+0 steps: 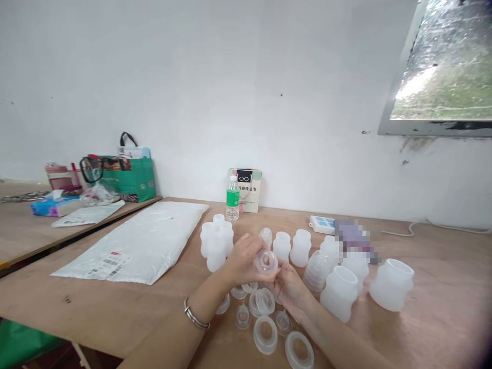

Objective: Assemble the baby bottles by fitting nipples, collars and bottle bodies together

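Observation:
Above the middle of the table, my left hand [244,259] is closed around a clear round bottle top [266,262], its circular face turned towards me. The fingers of my right hand [288,287] pinch the same piece at its lower right edge. Below both hands lie several translucent screw rings [265,334] and clear nipple-shaped pieces [243,316] with thin stems. Milky white wavy bottles [339,293] stand to the right and behind my hands. More white bottles [217,242] are grouped at the left. A stack of clear domed covers [317,270] stands among the bottles.
A large white plastic mailer [154,236] lies at the left. By the wall are a water bottle [232,200] and a paper bag [251,192]. A power strip [322,224] lies back right. Another table holds a green bag [138,179] and a tissue pack [56,205].

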